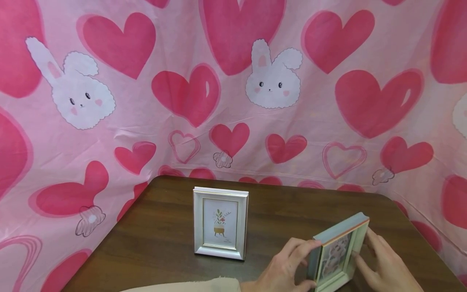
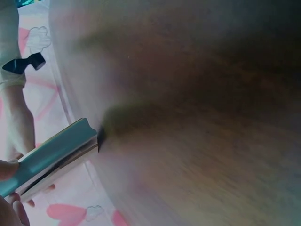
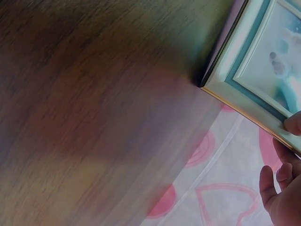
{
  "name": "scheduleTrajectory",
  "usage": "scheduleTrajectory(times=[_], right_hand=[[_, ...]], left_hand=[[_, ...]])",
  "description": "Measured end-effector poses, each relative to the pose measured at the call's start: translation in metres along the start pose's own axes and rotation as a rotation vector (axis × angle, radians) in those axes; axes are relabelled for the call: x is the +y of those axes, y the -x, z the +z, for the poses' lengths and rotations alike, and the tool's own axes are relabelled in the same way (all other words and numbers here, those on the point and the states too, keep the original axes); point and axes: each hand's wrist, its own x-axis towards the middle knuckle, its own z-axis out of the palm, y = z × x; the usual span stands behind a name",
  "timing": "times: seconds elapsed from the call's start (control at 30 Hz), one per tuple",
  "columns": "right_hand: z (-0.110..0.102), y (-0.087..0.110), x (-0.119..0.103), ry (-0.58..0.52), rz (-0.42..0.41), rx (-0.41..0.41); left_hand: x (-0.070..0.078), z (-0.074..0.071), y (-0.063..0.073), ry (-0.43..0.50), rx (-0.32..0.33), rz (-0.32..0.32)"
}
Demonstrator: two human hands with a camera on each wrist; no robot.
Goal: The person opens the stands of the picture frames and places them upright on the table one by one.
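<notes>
Both hands hold a pale green-and-white picture frame (image 1: 343, 230) at the right of the table, turned at an angle. My left hand (image 1: 282, 265) grips its left side, fingers at the upper corner and thumb lower down. My right hand (image 1: 386, 261) pinches the opposite side, with the thumb on the front border. In the left wrist view the frame's bluish-green edge (image 2: 51, 153) lies between thumb and fingers. The right wrist view shows a front corner of the frame (image 3: 223, 87) and the right thumb (image 3: 294, 123) on its border.
A silver picture frame (image 1: 200, 223) with a potted-plant print stands upright on the dark wooden table (image 1: 157, 227), left of the hands. Pink cloth (image 1: 233, 109) with hearts and rabbits hangs behind and beside the table.
</notes>
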Motion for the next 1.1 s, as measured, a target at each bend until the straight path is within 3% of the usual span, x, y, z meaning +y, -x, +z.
scheduleTrajectory(times=[0.3,0.57,0.8,1.1], right_hand=[[-0.0015,-0.0012,0.0005,-0.024,-0.017,0.023],[0.0002,-0.0008,-0.0007,-0.052,-0.034,0.024],[0.0011,0.0003,-0.0007,-0.067,-0.036,0.019],[0.0026,0.0014,-0.0008,-0.064,-0.032,0.021]], left_hand=[[0.0028,0.0010,-0.0009,0.020,-0.024,0.001],[0.0042,0.0008,0.0012,0.010,-0.039,0.041],[0.0079,0.0002,0.0033,0.081,-0.072,0.008],[0.0089,0.0022,0.0049,0.001,-0.058,0.042]])
